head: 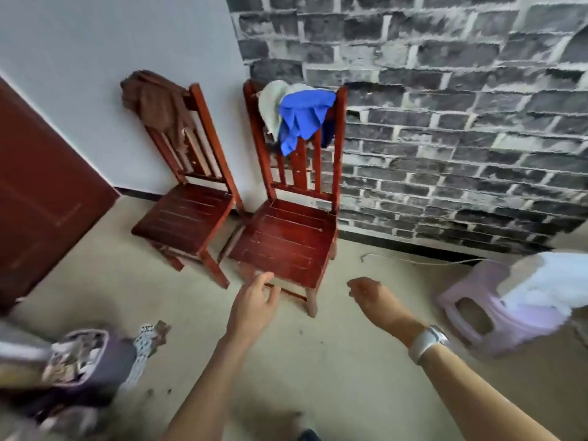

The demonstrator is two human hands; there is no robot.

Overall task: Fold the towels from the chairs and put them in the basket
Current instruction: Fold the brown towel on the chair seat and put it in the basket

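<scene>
While your arms reach forward, the scene reads so:
Basket (79, 358): low at your left on the floor, blurred; patterned cloth seems to lie in it, but you cannot tell what kind.
Brown towel (156, 103): draped over the back of the left chair (187, 214).
Blue towel (302, 117): hanging over the back of the right chair (286, 243), overlapping a pale towel (270, 103) beside it.
Left hand (254, 300): yours, fingers loosely spread, holding nothing, before the right chair's front edge, well below the towels.
Right hand (369, 296): yours, loosely curled, holding nothing, just right of that chair.
Stool (477, 316): lilac plastic, at your right, white cloth (547, 281) on it.
</scene>
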